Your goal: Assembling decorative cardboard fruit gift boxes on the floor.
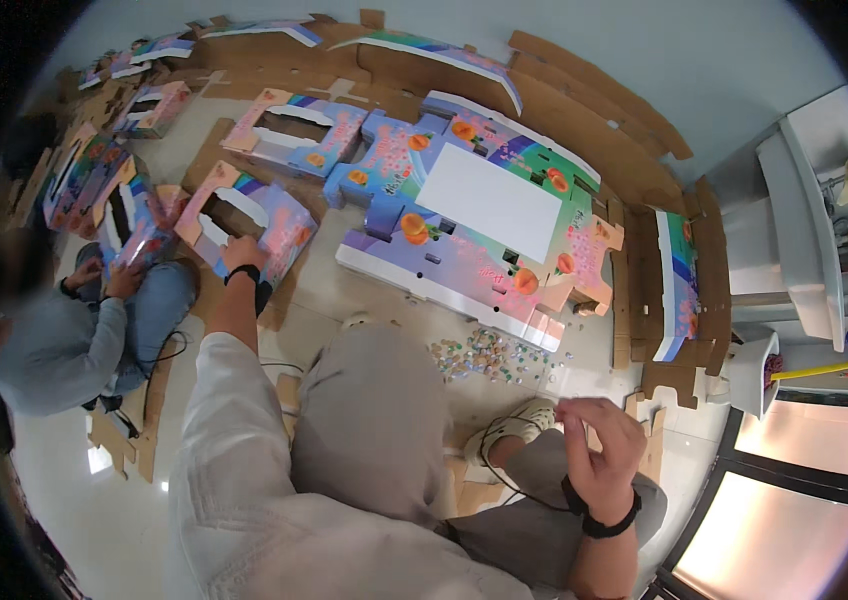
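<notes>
My left hand (244, 257) reaches forward to a printed cardboard box (289, 222) with an oval-like window cut in its top. Its fingers are closed on the near edge of that window; the fingertips are partly hidden. Above my right knee, my right hand (606, 447) is raised, its fingers curled toward the thumb as in a pinch. Anything between those fingertips is too small to make out. Ahead of me lies a flattened printed carton (374, 250) with peach pictures, and a white rectangular panel (492, 203) at its middle.
Small round coloured pieces (489, 357) are scattered on the tiled floor by my shoe (514, 425). Another box (294, 130) stands behind mine. At left, a seated co-worker (64, 330) handles a similar box (129, 225). Brown cardboard (594, 90) lines the wall; a sink (794, 240) is at right.
</notes>
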`<state>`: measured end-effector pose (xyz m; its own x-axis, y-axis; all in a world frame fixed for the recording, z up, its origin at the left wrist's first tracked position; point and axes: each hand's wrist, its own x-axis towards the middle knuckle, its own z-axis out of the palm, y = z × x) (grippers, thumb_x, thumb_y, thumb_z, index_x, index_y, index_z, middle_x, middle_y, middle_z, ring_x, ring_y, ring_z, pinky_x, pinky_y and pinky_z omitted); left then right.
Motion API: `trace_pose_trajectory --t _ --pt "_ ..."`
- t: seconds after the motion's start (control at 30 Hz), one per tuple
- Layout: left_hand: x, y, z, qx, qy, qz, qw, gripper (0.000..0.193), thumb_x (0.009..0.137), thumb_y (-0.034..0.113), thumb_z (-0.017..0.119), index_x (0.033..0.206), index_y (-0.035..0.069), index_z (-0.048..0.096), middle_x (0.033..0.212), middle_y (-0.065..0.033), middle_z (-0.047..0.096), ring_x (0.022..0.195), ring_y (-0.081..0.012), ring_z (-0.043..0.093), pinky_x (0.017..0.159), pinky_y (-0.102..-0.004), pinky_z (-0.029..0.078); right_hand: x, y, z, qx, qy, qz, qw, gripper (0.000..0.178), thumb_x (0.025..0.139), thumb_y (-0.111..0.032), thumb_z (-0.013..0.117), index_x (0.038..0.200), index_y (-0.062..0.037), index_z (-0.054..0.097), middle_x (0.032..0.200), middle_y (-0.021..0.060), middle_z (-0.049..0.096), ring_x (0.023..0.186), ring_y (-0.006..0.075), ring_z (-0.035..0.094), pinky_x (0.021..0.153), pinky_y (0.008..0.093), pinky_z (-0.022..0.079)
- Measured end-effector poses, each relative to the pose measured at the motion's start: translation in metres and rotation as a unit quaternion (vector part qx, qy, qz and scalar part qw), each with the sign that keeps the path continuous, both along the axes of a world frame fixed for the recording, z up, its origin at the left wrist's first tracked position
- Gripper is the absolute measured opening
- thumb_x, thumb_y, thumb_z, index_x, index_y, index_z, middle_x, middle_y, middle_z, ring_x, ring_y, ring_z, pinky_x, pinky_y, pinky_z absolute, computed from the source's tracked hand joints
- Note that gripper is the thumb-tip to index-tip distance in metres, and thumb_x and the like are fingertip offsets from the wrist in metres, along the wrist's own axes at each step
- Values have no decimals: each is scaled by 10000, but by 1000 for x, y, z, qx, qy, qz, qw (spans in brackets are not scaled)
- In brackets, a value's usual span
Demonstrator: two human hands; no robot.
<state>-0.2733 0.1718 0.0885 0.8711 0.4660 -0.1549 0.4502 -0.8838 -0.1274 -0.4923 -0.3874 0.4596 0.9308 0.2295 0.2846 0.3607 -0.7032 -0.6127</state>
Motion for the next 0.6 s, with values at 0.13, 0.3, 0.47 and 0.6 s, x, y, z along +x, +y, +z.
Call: trace_pose_trajectory --t 0.13,0.3,0.47,0.6 --pt "-25 22 65 60 -68 -84 992 177 840 244 743 949 116 795 1017 -103 786 1071 -278 719 1042 -492 441 -7 11 9 13 -25 43 999 160 873 45 719 1012 -31 735 879 129 752 742 283 736 665 348 574" --pt "-37 39 229 174 -237 -171 940 96 814 154 690 874 88 725 895 -123 738 888 -314 729 917 -475 495 -11 15 1 93 -17 45 994 127 931 -25 725 1057 -25 742 868 138 742 709 249 725 673 323 568" --pt "-88 -18 424 214 -308 -219 901 90 801 128 706 881 88 699 904 -107 711 858 -315 711 868 -460 494 18 21 -24 176 29 25 984 174 998 -115 685 1119 1 727 928 124 768 786 192 745 710 306 576" --pt "-182 -104 532 221 -471 -371 769 109 780 58 691 873 82 639 881 -92 631 798 -316 644 816 -441 482 33 26 -19 403 286 -28 869 451 1087 -365 583 1331 13 614 1097 150 766 923 210 754 767 308 588"
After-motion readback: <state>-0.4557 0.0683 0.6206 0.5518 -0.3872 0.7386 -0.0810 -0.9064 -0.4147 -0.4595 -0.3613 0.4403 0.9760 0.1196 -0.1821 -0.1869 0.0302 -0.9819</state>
